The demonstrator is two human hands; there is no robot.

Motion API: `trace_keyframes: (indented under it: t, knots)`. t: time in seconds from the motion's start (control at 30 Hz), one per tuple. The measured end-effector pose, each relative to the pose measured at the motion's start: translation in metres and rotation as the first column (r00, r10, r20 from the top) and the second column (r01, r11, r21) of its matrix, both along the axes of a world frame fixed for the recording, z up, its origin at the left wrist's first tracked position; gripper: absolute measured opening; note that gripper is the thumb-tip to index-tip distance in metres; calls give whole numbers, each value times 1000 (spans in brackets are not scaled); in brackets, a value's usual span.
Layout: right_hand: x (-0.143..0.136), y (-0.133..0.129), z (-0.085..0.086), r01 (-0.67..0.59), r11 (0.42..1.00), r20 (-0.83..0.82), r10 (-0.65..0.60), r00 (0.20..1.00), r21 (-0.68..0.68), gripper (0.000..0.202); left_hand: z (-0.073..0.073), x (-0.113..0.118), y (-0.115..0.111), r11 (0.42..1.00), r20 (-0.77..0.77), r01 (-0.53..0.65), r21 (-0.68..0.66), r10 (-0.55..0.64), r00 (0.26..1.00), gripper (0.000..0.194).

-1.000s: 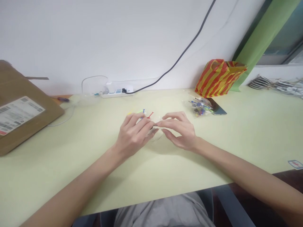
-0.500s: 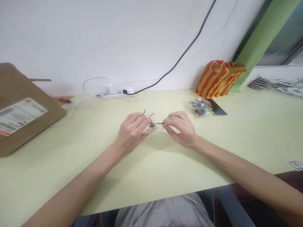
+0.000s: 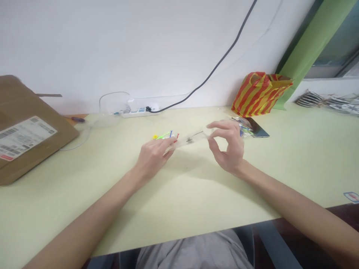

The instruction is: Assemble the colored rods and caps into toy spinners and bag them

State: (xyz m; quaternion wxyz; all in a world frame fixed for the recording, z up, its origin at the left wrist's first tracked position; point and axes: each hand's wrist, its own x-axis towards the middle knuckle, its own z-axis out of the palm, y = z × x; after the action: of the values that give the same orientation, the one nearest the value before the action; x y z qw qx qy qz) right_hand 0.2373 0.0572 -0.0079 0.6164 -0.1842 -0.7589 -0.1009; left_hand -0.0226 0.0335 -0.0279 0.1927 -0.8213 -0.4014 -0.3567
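Between my hands stretches a small clear plastic bag [image 3: 182, 143], held just above the table, with a small dark part [image 3: 190, 140] and a thin dark stick showing in it. My left hand [image 3: 153, 154] is closed on the bag's left end, thumb below and fingers on top. At the other end my right hand [image 3: 228, 147] pinches the bag's edge between thumb and forefinger, its other fingers curved above. Just beyond my left fingers are small coloured plastic pieces: a yellow piece [image 3: 155, 137], a green stick [image 3: 164, 135], a blue pin [image 3: 171, 133] and a red pin [image 3: 177, 137].
Behind my right hand lie a clear bag of coloured parts [image 3: 246, 129], partly hidden, and a dark phone [image 3: 258, 129]. A striped red-and-yellow bag [image 3: 256, 95] stands against the wall. A power strip [image 3: 140, 112] sits at the back, and a cardboard box [image 3: 25, 145] at the left.
My right hand has moved right and slightly up, away from my left. The clear bag is now stretched between them, with the dark part in it. More coloured pieces show beyond my left hand.
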Motion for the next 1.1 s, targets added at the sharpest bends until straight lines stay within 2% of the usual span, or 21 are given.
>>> trace_keyframes:
  t: [0.07,0.13,0.2,0.3,0.47,0.6,0.67,0.73,0.8,0.87,0.93,1.0,1.07,1.1]
  knots:
    - [0,-2,1,-38,999,-38,38,999,-1,14,1,4,-2,998,75,25,-62,-20,997,18]
    - [0,-5,2,-64,998,-99,64,993,8,14,3,10,-6,976,199,99,-192,-60,978,23]
    - [1,-7,5,-62,998,-157,66,985,29,21,6,17,-11,916,330,225,-333,-110,938,28]
    - [2,-9,9,-51,998,-190,56,980,29,28,14,30,-22,800,470,381,-462,-143,871,31]
    - [3,-10,10,-67,994,-109,58,992,-85,25,22,49,-41,507,636,604,-615,-133,760,37]
    - [2,-10,6,-88,990,-131,73,989,-114,15,16,54,-45,308,664,678,-667,-166,729,59]
    - [0,-10,5,-101,989,-143,85,986,-110,13,11,53,-44,226,688,707,-670,-169,706,72]
    - [-2,-13,5,-115,986,-132,99,986,-118,16,8,52,-44,105,733,749,-654,-159,662,83]
    - [-4,-17,7,-127,984,-118,112,987,-128,20,7,54,-45,-36,795,801,-598,-149,587,88]
    - [-7,-21,8,-142,983,-127,126,984,-120,24,9,58,-49,-130,846,837,-531,-146,514,90]
    - [-9,-24,9,-159,983,-150,144,978,-90,23,10,63,-52,-161,857,843,-512,-152,492,90]
    - [-10,-23,7,-162,985,-149,152,977,-56,15,11,67,-54,-136,842,835,-534,-177,510,91]
    - [-10,-17,3,-144,989,-138,138,981,-39,2,11,66,-52,-44,824,835,-549,-200,531,88]
    - [-9,-13,0,-128,991,-141,121,983,-42,10,10,65,-50,28,821,842,-539,-203,533,86]
